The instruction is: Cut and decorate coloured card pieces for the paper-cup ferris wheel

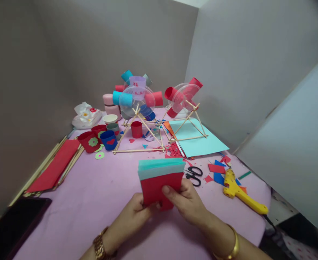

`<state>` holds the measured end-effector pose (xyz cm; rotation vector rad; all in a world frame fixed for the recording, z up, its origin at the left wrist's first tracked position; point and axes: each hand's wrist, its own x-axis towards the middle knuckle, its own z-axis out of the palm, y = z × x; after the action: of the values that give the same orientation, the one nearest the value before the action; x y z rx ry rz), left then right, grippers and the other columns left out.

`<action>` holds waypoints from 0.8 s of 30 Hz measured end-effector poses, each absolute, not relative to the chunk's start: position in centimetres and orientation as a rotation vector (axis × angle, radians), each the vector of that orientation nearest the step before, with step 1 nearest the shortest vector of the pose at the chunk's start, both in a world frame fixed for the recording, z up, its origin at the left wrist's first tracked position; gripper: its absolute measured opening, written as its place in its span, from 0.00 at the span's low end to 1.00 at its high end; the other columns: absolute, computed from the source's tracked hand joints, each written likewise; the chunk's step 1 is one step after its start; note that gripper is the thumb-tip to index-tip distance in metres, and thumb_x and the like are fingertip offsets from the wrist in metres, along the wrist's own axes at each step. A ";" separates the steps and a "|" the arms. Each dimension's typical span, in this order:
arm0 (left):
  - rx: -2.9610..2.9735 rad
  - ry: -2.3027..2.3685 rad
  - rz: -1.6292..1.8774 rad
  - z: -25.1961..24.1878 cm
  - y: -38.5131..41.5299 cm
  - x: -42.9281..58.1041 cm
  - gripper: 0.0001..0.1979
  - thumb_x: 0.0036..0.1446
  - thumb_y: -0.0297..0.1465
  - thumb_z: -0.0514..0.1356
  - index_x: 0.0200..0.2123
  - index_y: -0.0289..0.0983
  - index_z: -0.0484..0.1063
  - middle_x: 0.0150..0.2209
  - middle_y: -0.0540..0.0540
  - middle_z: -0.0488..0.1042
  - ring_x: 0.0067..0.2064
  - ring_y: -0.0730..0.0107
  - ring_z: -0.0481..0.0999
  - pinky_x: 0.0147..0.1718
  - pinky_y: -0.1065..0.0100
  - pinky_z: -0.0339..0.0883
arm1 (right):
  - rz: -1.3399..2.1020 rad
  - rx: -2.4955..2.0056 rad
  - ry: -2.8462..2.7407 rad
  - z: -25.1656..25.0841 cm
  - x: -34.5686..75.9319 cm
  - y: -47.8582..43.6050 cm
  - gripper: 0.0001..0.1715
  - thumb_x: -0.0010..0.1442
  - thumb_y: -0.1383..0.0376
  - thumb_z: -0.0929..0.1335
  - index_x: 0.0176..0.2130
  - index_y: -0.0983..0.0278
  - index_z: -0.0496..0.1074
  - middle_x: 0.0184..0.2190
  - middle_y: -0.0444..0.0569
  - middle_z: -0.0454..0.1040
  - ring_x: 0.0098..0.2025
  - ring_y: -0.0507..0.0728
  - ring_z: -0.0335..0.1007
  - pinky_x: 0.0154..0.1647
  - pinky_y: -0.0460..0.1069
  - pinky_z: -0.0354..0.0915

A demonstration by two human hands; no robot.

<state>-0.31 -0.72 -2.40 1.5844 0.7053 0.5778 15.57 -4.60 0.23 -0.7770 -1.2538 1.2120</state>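
Both my hands hold a stack of folded paper upright above the near part of the table. A red sheet [155, 186] faces me, and light blue paper [161, 166] stands out above its top edge. My left hand [138, 213] grips the lower left corner, thumb across the front. My right hand [187, 200] is closed on the right side, with its thumb pressed on the red face. Just beyond my right hand lie black-handled scissors [194, 175], their blades hidden behind the stack and hand.
Two stick-framed wheels with paper cups [137, 101] [184, 97] stand at the back. Decorated cups [108, 140] and red strips [56, 166] are left; light blue sheets [202, 139], paper scraps [217, 168] and a yellow glue gun [243, 195] right. A dark flat device [15, 224] lies near left.
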 end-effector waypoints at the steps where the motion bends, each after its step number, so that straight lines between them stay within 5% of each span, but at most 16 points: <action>1: 1.559 0.692 0.551 -2.4 -0.5 -0.3 0.16 0.55 0.39 0.57 0.43 0.37 0.73 0.39 0.47 0.77 0.39 0.63 0.72 0.39 0.68 0.66 | 1.254 -0.754 -1.251 0.2 15.6 -4.6 0.11 0.59 0.60 0.66 0.40 0.58 0.77 0.27 0.42 0.77 0.30 0.51 0.70 0.33 0.44 0.66; 9: 1.562 0.773 0.578 -1.9 -1.0 0.3 0.16 0.59 0.35 0.52 0.49 0.39 0.70 0.48 0.48 0.74 0.49 0.60 0.70 0.48 0.63 0.62 | 1.370 -0.729 -1.221 -0.5 15.9 -3.9 0.12 0.54 0.58 0.69 0.35 0.63 0.78 0.25 0.43 0.76 0.28 0.51 0.69 0.31 0.45 0.65; 15: 1.480 0.656 0.504 -2.3 -1.2 0.1 0.18 0.53 0.33 0.58 0.48 0.37 0.71 0.49 0.46 0.74 0.49 0.58 0.71 0.47 0.62 0.64 | 1.435 -0.714 -1.124 -0.4 15.8 -3.8 0.13 0.53 0.59 0.70 0.38 0.63 0.77 0.29 0.44 0.78 0.32 0.53 0.72 0.38 0.47 0.67; 24: 1.645 0.773 0.540 -2.1 -1.4 0.7 0.15 0.58 0.29 0.51 0.47 0.39 0.71 0.49 0.49 0.73 0.49 0.61 0.69 0.48 0.66 0.61 | 1.403 -0.760 -1.204 -0.5 16.0 -4.1 0.06 0.52 0.64 0.71 0.30 0.65 0.77 0.23 0.42 0.74 0.25 0.50 0.66 0.29 0.44 0.64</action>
<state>0.71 -1.44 -2.13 1.6448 0.7731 0.5405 15.97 -4.07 -0.52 -0.7597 -1.2036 1.4034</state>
